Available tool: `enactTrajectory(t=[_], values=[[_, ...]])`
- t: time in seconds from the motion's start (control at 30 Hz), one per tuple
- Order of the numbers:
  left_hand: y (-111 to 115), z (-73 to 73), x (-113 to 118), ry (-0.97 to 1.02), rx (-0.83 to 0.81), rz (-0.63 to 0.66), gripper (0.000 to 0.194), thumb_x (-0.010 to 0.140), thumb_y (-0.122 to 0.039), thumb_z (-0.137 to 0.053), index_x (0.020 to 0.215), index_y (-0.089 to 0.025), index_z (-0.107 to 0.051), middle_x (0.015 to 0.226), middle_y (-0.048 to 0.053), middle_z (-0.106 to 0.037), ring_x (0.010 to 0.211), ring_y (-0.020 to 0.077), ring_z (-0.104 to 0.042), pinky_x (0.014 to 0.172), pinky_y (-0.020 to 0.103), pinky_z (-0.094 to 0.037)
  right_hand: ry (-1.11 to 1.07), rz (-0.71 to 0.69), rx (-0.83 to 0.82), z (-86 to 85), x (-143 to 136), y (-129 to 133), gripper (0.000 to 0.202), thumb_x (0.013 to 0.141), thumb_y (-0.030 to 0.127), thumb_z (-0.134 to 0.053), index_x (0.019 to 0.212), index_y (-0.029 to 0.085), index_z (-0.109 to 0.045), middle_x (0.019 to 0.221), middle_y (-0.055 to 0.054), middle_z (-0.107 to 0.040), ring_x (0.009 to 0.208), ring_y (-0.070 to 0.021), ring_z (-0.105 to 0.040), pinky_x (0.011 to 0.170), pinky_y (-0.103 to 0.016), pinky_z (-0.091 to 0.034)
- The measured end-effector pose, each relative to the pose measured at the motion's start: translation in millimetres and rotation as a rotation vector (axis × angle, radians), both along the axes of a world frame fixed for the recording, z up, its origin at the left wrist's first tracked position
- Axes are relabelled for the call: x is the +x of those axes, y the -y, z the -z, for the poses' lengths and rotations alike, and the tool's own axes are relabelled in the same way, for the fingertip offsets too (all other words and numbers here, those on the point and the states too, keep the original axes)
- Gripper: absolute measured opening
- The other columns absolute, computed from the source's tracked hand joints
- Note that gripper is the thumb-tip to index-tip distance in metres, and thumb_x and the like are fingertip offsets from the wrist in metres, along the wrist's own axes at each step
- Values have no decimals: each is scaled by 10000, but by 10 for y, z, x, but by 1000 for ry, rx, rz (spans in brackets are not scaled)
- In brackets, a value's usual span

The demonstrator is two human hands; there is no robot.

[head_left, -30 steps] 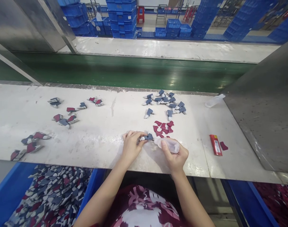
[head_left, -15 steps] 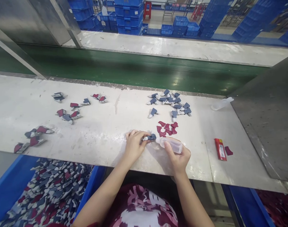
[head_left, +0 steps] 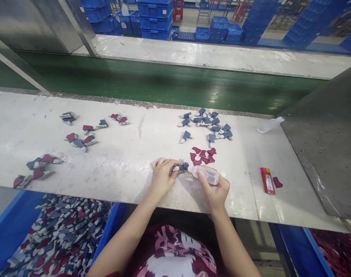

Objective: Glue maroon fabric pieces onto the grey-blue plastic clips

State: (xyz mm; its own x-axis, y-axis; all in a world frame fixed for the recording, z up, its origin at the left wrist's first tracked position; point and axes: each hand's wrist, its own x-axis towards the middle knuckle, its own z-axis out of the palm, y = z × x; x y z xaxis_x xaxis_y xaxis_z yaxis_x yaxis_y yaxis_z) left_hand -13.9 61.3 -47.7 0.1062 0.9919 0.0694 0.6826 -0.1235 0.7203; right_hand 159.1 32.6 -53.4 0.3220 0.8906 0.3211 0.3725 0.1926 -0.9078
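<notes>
Between the fingertips of my left hand point(head_left: 164, 177) is a small blue-and-white plastic part point(head_left: 183, 166), held just above the white worktop point(head_left: 114, 161). My right hand point(head_left: 217, 192) is wrapped round a clear squeeze bottle point(head_left: 208, 175), tilted so its nozzle points left at the blue end of the part. Whether the nozzle touches the part I cannot tell. Several loose dark red pieces point(head_left: 203, 154) lie just beyond the bottle. Behind them is a group of blue-and-white parts point(head_left: 206, 120).
Red-and-blue assembled parts point(head_left: 87, 138) are scattered on the left. On the right lie a red packet point(head_left: 268, 181), a single dark red piece point(head_left: 277, 182) and another clear bottle point(head_left: 270, 125). Blue bins point(head_left: 113, 219) stand below the front edge. A green belt point(head_left: 152, 86) runs behind.
The whole view has shifted slightly. Both hands keep the same hold, and the bottle's nozzle stays at the blue-and-white part.
</notes>
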Motion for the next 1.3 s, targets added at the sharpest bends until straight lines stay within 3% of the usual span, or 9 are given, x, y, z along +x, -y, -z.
enactTrajectory(t=[0.5, 0.73, 0.83, 0.97, 1.07, 1.13, 1.2, 1.23, 1.3], values=[[2, 2, 0, -11, -13, 2, 127, 887, -221, -680, 978, -299, -722, 969, -26, -763, 978, 211, -602, 871, 402, -278, -56, -33, -34, 7, 1, 20, 192, 814, 362, -730, 864, 179, -760, 819, -60, -772, 742, -229, -738, 674, -325, -596], [3, 1, -5, 17, -37, -12, 149, 848, -296, -737, 997, -294, -736, 999, 0, -772, 993, 231, -614, 937, 426, -302, -352, 327, 34, 23, 279, 5, 344, 806, 416, -731, 1010, 157, -632, 839, -54, -709, 674, -219, -721, 661, -377, -593], [2, -24, -16, 80, -40, -14, 132, 860, -310, -714, 990, -293, -736, 1052, 12, -770, 1018, 244, -620, 995, 459, -313, -381, 393, 66, 1, 539, -66, 430, 714, 376, -817, 1003, 200, -551, 888, -47, -709, 850, -260, -747, 785, -415, -586], [-22, -29, -67, 306, -45, -45, 137, 874, -295, -669, 993, -252, -723, 1092, 43, -756, 1053, 243, -646, 970, 421, -425, -270, 417, 6, 33, 826, -153, 592, 642, 367, -864, 1083, 220, -497, 1006, -71, -708, 1014, -259, -698, 934, -478, -523], [-26, -21, -125, 541, -66, -109, 187, 860, -306, -669, 1013, -208, -714, 1094, 68, -750, 1061, 236, -675, 909, 352, -499, -107, 452, -87, 22, 840, -132, 735, 626, 427, -869, 1208, 208, -478, 1127, -111, -667, 1059, -268, -654, 947, -491, -502], [-5, -24, -156, 653, -79, -180, 237, 840, -326, -696, 1031, -189, -722, 1106, 79, -754, 1060, 239, -690, 920, 344, -514, 55, 571, 17, -21, 715, -74, 820, 631, 438, -870, 1295, 210, -446, 1252, -144, -600, 1130, -285, -604, 956, -484, -486], [33, -38, -169, 710, -89, -247, 285, 815, -341, -728, 1046, -175, -741, 1109, 90, -763, 1055, 248, -702, 942, 355, -520, 233, 664, 150, -70, 507, -23, 750, 686, 433, -843, 1300, 211, -474, 1229, -140, -590, 1093, -280, -591, 909, -448, -493], [56, -49, -169, 719, -89, -271, 299, 803, -342, -742, 1050, -174, -752, 1110, 92, -767, 1063, 254, -703, 956, 362, -520, 299, 609, 156, -87, 389, -16, 634, 728, 434, -814, 1247, 208, -528, 1113, -114, -620, 986, -257, -606, 849, -416, -505], [102, -76, -158, 709, -76, -305, 310, 783, -330, -762, 1054, -179, -769, 1115, 89, -771, 1092, 260, -699, 992, 372, -513, 403, 305, 55, -92, 169, -55, 428, 799, 457, -749, 1124, 211, -619, 897, -57, -624, 802, -212, -596, 754, -365, -511]])
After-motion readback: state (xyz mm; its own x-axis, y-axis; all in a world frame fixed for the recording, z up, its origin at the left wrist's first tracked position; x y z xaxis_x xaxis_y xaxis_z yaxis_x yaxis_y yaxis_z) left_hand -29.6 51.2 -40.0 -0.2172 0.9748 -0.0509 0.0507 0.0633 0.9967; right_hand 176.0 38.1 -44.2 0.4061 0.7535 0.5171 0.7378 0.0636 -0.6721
